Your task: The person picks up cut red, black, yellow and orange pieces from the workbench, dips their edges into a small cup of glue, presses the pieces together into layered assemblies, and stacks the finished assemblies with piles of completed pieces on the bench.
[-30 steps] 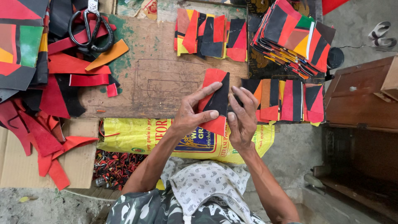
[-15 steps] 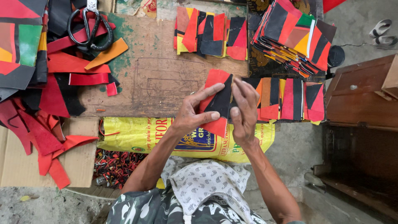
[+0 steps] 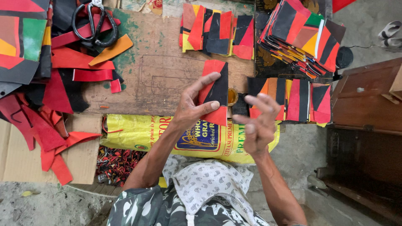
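My left hand [image 3: 193, 108] holds a red-and-black patchwork piece [image 3: 215, 93] pinched between thumb and fingers; the thumb lies across its lower red corner and the index finger stretches up along its left edge. The piece stands lifted over the near edge of the wooden board [image 3: 163, 79], towards the board's right end. My right hand [image 3: 256, 124] grips nothing: its fingers are spread and loosely curled, just right of the piece and apart from it. Between the two hands, a small round tin of yellow glue [image 3: 232, 96] sits at the board's near edge.

Beyond my right hand, a row of finished striped pieces [image 3: 293, 99] in black, orange, red and yellow lies along the right end of the board. At the far right corner, a tall fanned stack of patchwork pieces [image 3: 300, 35] leans slightly. At the middle of the far edge, a smaller group of red, black and yellow pieces [image 3: 217, 31] lies flat. A pair of black-handled scissors [image 3: 94, 23] rests at the far left corner, on top of red and orange offcuts [image 3: 79, 62] that spill over the left side. A yellow printed sack [image 3: 142, 132] hangs along the near edge under my forearms, with flat cardboard [image 3: 81, 157] to its left bearing more red strips.
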